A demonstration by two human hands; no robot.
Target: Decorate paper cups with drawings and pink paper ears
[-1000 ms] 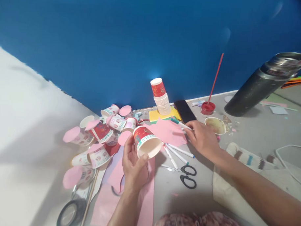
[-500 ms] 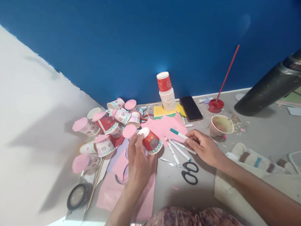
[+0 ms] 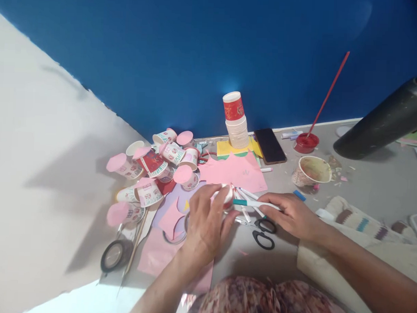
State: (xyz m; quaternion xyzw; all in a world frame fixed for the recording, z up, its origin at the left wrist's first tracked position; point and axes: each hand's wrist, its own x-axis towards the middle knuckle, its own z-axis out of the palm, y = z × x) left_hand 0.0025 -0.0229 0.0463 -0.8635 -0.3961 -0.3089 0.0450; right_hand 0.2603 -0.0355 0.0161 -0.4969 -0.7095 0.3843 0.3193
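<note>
My left hand (image 3: pixel 204 220) is wrapped round a red and white paper cup (image 3: pixel 228 198). Its fingers hide most of the cup, which has turned so that the white end points up. Pinched in my right hand (image 3: pixel 290 215) is a white marker (image 3: pixel 256 204) with a teal end pointing left. That teal end lies right by the cup and my left fingertips; whether they touch I cannot tell. Below the marker, several other markers (image 3: pixel 244 212) lie beside black-handled scissors (image 3: pixel 264 240). A cut pink paper sheet (image 3: pixel 237 172) lies behind my hands.
Decorated paper cups (image 3: pixel 149 191) with pink paper discs crowd the left. A cup stack (image 3: pixel 237 132) stands at the wall beside a phone (image 3: pixel 271 146). Rightward are a red pot (image 3: pixel 306 142), a stained cup (image 3: pixel 310 173) and a dark bottle (image 3: pixel 380 121). Black tape (image 3: pixel 112 256) lies front left.
My left hand has rolled over the cup, covering its red side. The right hand has brought the marker down and close to the cup. A blue cap-like piece now shows right of my right hand.
</note>
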